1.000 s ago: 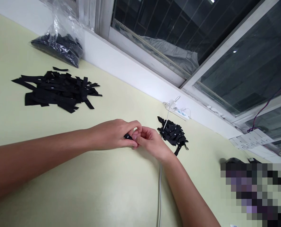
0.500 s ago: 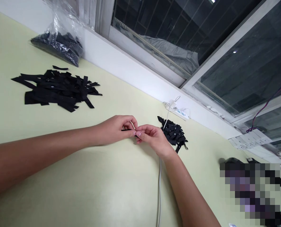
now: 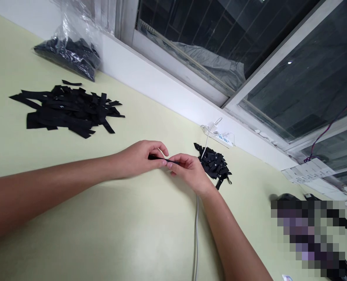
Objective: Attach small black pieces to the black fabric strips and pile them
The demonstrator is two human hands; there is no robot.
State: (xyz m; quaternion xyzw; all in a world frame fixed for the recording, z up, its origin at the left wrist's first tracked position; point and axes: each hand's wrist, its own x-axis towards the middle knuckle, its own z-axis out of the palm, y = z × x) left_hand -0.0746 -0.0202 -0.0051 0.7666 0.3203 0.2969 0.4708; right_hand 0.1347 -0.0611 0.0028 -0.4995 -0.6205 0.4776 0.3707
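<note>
A narrow black fabric strip [image 3: 171, 160] stretches between my two hands above the pale green table. My left hand [image 3: 142, 158] is closed on one end of it, the thumb along the strip and the index finger arched above. The fingertips of my right hand [image 3: 189, 169] pinch the other part, close to the left thumb. Behind my right hand lies a small pile of black strips [image 3: 216, 163]. Farther off, to the left, a larger, looser pile of black strips [image 3: 71, 111] is spread on the table.
A clear plastic bag [image 3: 69, 54] of black pieces stands against the wall. A white power strip [image 3: 220, 137] lies by the wall, and a grey cable [image 3: 196, 234] runs down the table past my right wrist. Dark objects, partly pixelated, lie at the right.
More of the black strip shows between my hands now. The left index finger has lifted off the right fingertips. Both piles look the same.
</note>
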